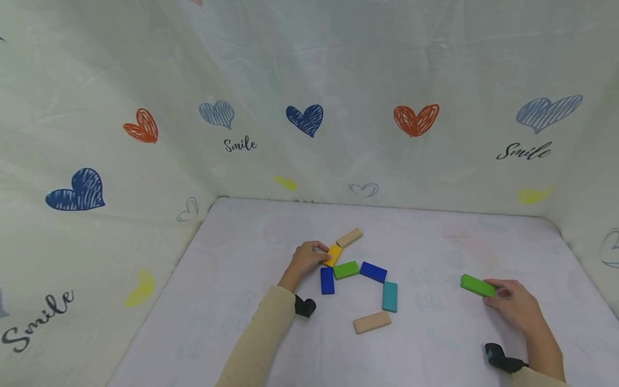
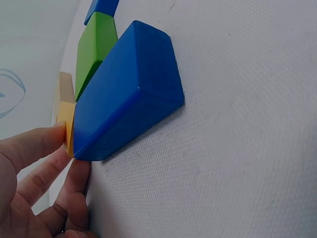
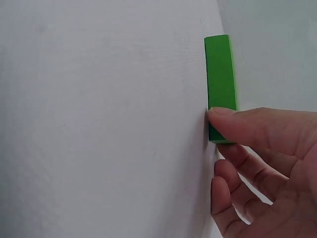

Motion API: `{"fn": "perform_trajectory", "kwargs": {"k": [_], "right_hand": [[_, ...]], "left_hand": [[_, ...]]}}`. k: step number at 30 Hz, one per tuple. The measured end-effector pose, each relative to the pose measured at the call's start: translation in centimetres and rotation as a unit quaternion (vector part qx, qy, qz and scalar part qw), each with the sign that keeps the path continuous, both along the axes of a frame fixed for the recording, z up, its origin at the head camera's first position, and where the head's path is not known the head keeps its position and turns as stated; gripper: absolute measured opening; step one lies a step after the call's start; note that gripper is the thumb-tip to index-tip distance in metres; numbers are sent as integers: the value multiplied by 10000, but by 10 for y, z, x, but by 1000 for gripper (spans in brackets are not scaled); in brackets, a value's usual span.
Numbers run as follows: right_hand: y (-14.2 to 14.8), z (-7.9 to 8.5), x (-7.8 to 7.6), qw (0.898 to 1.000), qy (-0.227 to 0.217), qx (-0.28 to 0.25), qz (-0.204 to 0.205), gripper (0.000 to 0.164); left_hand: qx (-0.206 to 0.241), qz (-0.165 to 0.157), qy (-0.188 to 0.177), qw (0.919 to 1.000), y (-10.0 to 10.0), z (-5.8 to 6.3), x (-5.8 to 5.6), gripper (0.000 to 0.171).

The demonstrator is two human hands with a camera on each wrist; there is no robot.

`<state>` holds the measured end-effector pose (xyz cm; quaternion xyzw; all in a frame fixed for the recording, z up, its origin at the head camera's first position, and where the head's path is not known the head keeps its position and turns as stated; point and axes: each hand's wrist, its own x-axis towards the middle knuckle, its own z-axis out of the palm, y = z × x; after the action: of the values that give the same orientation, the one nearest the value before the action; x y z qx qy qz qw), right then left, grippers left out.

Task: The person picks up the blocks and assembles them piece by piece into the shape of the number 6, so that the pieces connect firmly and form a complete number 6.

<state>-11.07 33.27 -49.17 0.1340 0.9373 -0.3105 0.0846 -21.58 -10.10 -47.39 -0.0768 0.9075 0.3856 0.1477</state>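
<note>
At the middle of the table, my left hand (image 1: 308, 259) has thumb and fingers at the left end of a yellow block (image 1: 333, 254). The yellow block touches a natural wood block (image 1: 350, 237) behind it. Close in front lie a dark blue block (image 1: 327, 281) and a green block (image 1: 346, 270); the dark blue one fills much of the left wrist view, hiding most of the yellow block. Off to the right, my right hand (image 1: 516, 303) pinches another green block (image 3: 220, 74) by one end between thumb and fingers, close over the white cloth.
The blocks form a bent row, continuing right through a second dark blue block (image 1: 373, 271), a teal block (image 1: 389, 297) and a natural wood block (image 1: 372, 322) nearest me. Behind the table (image 1: 242, 226) hangs a pale curtain (image 1: 358, 64) printed with hearts.
</note>
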Motion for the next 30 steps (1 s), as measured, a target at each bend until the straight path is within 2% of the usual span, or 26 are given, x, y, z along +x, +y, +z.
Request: {"fn": "perform_trajectory", "kwargs": {"k": [11, 23, 30], "right_hand": [[-5, 3, 2, 9988, -326, -183, -315, 64], [-25, 13, 13, 9988, -269, -403, -107, 74], [-41, 12, 17, 9984, -322, -410, -239, 69]], "left_hand": [[-23, 18, -46, 10000, 0, 0, -1, 21], [-40, 32, -64, 10000, 0, 0, 0, 22], [-14, 87, -106, 9999, 1, 1, 1, 21]]}}
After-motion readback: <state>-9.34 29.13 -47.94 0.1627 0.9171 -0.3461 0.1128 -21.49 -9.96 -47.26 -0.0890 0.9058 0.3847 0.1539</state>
